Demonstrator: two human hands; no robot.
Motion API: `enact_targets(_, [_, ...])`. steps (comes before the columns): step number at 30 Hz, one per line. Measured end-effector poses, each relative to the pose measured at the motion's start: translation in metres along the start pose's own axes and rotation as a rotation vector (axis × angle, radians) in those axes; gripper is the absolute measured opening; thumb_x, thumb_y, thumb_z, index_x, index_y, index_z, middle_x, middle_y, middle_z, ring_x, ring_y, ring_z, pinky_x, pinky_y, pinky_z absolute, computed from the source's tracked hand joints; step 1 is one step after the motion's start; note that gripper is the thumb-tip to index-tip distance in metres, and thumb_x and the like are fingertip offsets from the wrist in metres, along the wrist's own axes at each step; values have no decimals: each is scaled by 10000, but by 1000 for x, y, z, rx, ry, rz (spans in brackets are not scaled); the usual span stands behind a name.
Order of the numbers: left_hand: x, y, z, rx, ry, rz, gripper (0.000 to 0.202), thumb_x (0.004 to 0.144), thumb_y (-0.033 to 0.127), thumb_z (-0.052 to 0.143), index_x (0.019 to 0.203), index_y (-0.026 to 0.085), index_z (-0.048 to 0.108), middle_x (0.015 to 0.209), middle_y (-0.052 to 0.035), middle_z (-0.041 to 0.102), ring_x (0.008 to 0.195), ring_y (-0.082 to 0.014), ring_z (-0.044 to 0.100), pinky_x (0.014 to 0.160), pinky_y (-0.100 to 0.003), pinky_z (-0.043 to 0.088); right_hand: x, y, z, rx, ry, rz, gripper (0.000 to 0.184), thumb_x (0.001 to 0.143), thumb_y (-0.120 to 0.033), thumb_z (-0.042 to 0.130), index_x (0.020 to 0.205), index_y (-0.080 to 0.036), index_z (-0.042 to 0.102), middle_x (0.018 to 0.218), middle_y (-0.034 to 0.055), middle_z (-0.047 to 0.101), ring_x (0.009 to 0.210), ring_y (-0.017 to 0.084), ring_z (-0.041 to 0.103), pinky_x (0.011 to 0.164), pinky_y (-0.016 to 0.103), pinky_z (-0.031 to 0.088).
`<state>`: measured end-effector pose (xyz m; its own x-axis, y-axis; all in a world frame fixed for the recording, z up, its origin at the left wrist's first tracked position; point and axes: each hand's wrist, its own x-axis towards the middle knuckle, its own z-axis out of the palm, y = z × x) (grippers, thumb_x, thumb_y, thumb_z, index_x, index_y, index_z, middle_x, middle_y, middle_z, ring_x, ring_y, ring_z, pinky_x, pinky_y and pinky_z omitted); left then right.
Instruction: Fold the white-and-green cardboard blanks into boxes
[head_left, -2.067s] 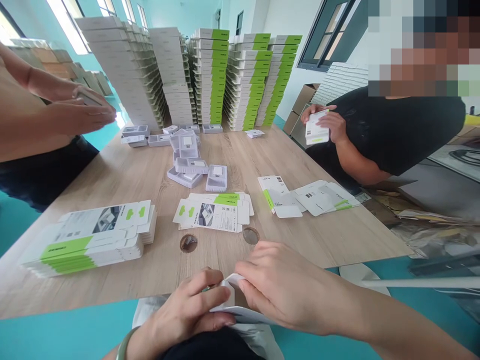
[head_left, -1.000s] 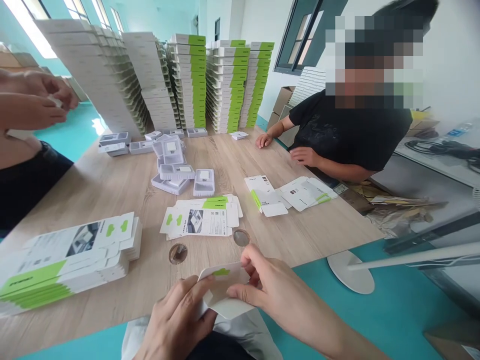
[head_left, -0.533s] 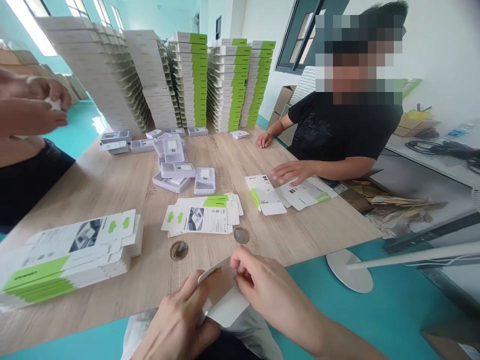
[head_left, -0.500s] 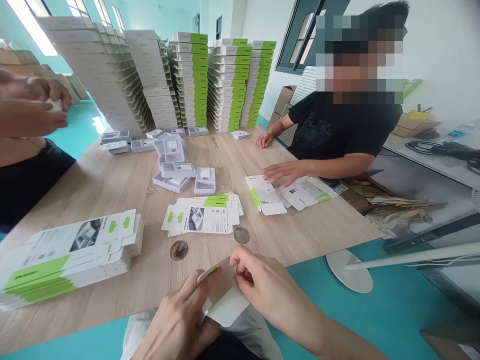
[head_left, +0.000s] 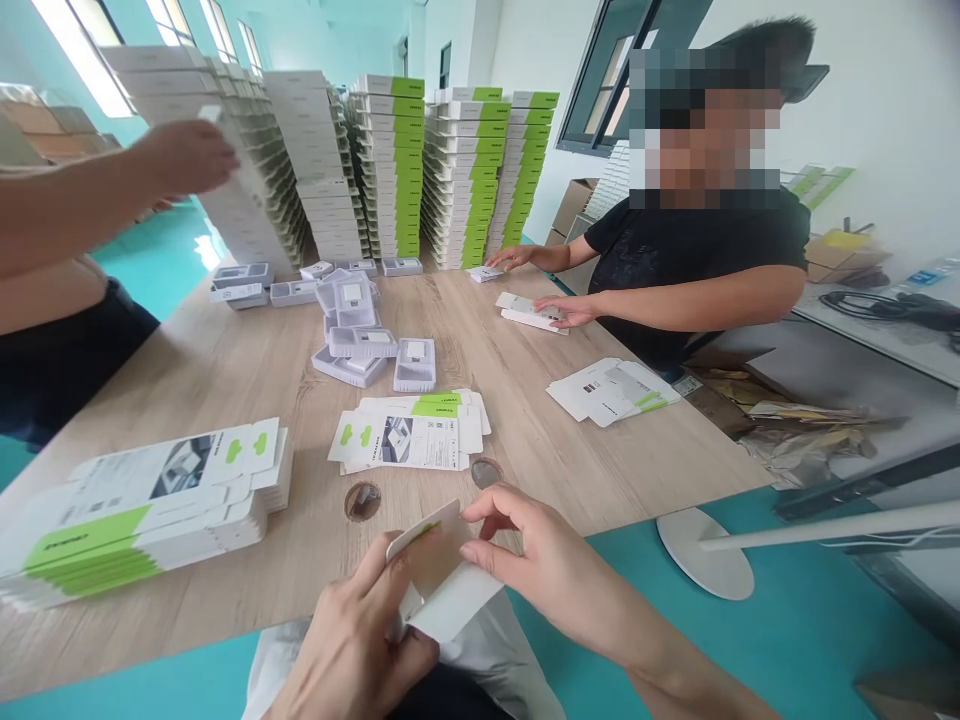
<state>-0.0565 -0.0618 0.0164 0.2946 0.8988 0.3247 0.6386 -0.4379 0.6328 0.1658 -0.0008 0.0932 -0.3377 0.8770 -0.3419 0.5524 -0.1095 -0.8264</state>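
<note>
A partly folded white cardboard box (head_left: 439, 570) with a green mark along one edge sits in front of me, just over the near table edge. My left hand (head_left: 352, 640) grips its lower left side. The fingertips of my right hand (head_left: 536, 560) press against its right edge, with the thumb and forefinger apart. The box's inside faces up, and its printed face is hidden. The wooden table (head_left: 225, 390) lies just beyond both hands.
Flat white-and-green cartons (head_left: 150, 510) lie stacked at left, with more (head_left: 405, 435) at centre. White plastic trays (head_left: 360, 340) lie beyond them, before tall carton stacks (head_left: 457, 170). Two co-workers' hands (head_left: 187, 157) (head_left: 566, 311) work across the table.
The left co-worker's hand has risen to the tall stack. The right co-worker has slid a carton toward the far side. My hands have shifted slightly on the box.
</note>
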Motion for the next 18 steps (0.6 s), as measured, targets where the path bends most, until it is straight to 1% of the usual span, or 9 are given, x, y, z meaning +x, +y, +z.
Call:
enact_targets(1, [3, 2, -3, 11, -17, 7, 760, 784, 105, 554, 1507, 334, 518, 1303, -82, 714, 874, -213, 808, 630, -263, 667, 0, 0, 1, 12, -21, 10, 116, 950, -290, 660, 1052, -233, 657, 1040, 35, 730, 971, 218, 707, 829, 339, 538])
enact_targets(3, [11, 7, -8, 42, -107, 30, 745, 735, 93, 550, 1440, 331, 585, 1265, -83, 719, 827, -220, 805, 634, -293, 670, 2, 1, 2, 30, -61, 4, 82, 961, -184, 601, 1021, -229, 636, 997, 27, 741, 932, 199, 720, 786, 310, 538])
enact_targets(5, [19, 12, -13, 74, -232, 36, 689, 671, 85, 531, 1309, 299, 678, 1196, -86, 736, 688, -207, 778, 591, -315, 663, 5, 1, 5, 28, -64, -21, 184, 935, -62, 545, 972, -229, 613, 935, 10, 744, 891, 179, 727, 756, 286, 529])
enact_targets(7, [26, 15, -16, 94, -299, 0, 619, 630, 89, 514, 1190, 255, 721, 1128, -91, 753, 561, -192, 734, 547, -330, 652, 9, 2, 8, -8, -29, -30, 235, 904, -9, 531, 935, -238, 575, 849, -15, 723, 831, 172, 725, 711, 270, 514])
enact_targets(9, [28, 16, -15, 96, -294, -41, 582, 635, 99, 507, 1159, 228, 722, 1081, -90, 760, 508, -191, 716, 530, -338, 646, 12, 3, 11, -72, 17, -40, 245, 891, -6, 541, 917, -249, 550, 800, -33, 704, 783, 173, 718, 679, 269, 496])
enact_targets(11, [28, 15, -13, 78, -263, -56, 587, 649, 103, 501, 1181, 221, 719, 1045, -77, 762, 491, -191, 716, 523, -332, 642, 13, 5, 14, -154, 48, -58, 241, 893, -13, 540, 921, -251, 562, 788, -33, 710, 769, 182, 715, 683, 286, 492])
enact_targets(14, [26, 13, -11, 42, -202, -52, 694, 652, 97, 504, 1305, 245, 689, 1084, -65, 784, 543, -186, 746, 525, -289, 635, 12, 5, 12, -218, 57, -134, 197, 961, -91, 529, 1002, -248, 640, 884, 8, 769, 946, 230, 727, 774, 330, 514])
enact_targets(16, [25, 10, -11, 2, -142, -25, 803, 669, 90, 515, 1441, 287, 616, 1199, -65, 794, 596, -173, 763, 523, -245, 622, 10, 4, 7, -167, 38, -185, 178, 1046, -261, 517, 1034, -244, 694, 987, 41, 785, 1068, 252, 706, 867, 358, 527])
enact_targets(18, [24, 7, -12, -59, -72, 1, 819, 747, 99, 542, 1534, 327, 537, 1305, -60, 781, 637, -152, 771, 562, -219, 630, 10, 3, 0, -53, -29, -221, 382, 1093, -472, 449, 999, -232, 732, 1077, 66, 766, 1115, 256, 693, 949, 371, 529])
